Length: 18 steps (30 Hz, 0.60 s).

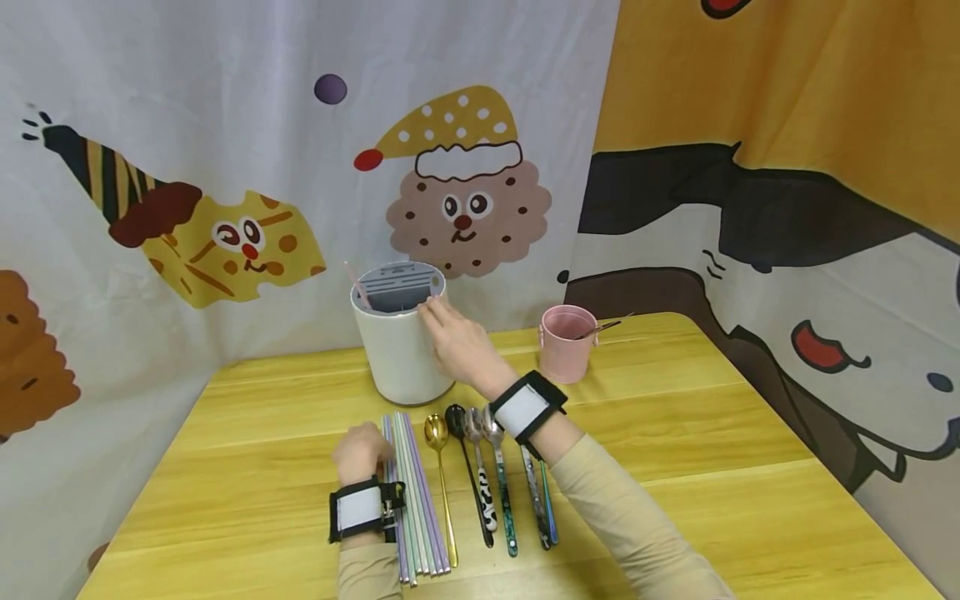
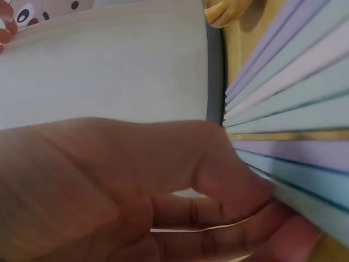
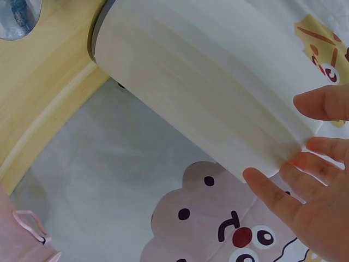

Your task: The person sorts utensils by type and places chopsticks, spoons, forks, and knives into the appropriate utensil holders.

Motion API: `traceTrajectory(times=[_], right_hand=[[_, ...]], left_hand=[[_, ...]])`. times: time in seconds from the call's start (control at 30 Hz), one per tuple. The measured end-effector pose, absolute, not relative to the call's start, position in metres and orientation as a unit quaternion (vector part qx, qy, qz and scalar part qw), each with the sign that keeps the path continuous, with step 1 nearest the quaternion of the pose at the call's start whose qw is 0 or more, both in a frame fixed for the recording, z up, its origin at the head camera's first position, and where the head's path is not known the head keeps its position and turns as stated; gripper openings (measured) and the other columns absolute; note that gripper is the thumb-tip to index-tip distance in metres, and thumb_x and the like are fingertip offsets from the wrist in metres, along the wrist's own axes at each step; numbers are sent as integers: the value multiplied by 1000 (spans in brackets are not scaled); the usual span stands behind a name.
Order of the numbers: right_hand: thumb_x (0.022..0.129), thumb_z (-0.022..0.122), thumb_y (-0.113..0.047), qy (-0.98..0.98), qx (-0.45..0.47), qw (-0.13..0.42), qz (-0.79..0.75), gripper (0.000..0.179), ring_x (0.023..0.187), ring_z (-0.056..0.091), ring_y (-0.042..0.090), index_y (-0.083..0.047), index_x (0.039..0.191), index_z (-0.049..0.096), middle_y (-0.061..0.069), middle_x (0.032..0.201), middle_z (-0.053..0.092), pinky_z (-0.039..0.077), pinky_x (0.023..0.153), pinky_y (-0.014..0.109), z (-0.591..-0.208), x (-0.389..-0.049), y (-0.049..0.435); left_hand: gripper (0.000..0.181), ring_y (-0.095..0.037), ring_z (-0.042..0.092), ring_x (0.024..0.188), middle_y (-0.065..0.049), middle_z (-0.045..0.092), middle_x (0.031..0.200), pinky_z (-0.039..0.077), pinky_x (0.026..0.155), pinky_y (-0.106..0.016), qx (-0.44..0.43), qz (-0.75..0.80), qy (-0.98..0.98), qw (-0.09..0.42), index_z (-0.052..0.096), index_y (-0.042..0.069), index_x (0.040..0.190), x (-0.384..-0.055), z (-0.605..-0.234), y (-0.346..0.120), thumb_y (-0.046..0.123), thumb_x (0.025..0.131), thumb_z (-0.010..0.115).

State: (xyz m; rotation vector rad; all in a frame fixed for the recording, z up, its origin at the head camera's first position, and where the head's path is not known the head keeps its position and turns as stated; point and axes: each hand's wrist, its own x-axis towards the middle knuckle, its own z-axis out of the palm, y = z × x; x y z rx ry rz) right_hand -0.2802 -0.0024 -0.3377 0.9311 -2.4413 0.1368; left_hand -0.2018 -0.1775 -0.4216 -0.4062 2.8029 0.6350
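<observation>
My left hand (image 1: 362, 452) is at the left edge of a row of pastel chopsticks (image 1: 422, 500) lying on the table. In the left wrist view, its thumb and fingertips pinch the outermost light green chopstick (image 2: 313, 204). My right hand (image 1: 461, 342) reaches up to the white cylindrical container (image 1: 401, 354), fingers extended, fingertips at its rim. The right wrist view shows that hand's spread fingers (image 3: 272, 199) against the container's edge, the thumb apart. One pink stick (image 1: 358, 287) leans inside the container; its lower end is hidden.
Right of the chopsticks lie a gold spoon (image 1: 436, 432), a black spoon (image 1: 455, 419) and several pattern-handled utensils (image 1: 504, 500), partly under my right forearm. A pink bucket (image 1: 564, 354) holding thin dark sticks stands at the back right. A printed curtain (image 1: 285, 167) hangs behind the table.
</observation>
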Motion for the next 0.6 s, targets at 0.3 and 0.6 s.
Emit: traceTrajectory(times=[0.3,0.6], right_hand=[[83,62,-7,-902,342,259,45,59,132,47,31,1,138,43,17,142,46,57,85,35,-337,-281,-2],[83,61,-6,-909,334,247,47,59,134,46,29,-2,139,43,15,143,46,59,77,35,-337,-280,-3]], left_hand=[[16,-17,50,56,-6,56,61,38,47,-24,-161,196,959,127,55,9,55,-208,-427,-174,3,69,59],[24,-26,61,81,-21,67,92,52,68,-36,-200,181,954,129,66,-6,91,-217,-432,-172,13,76,61]])
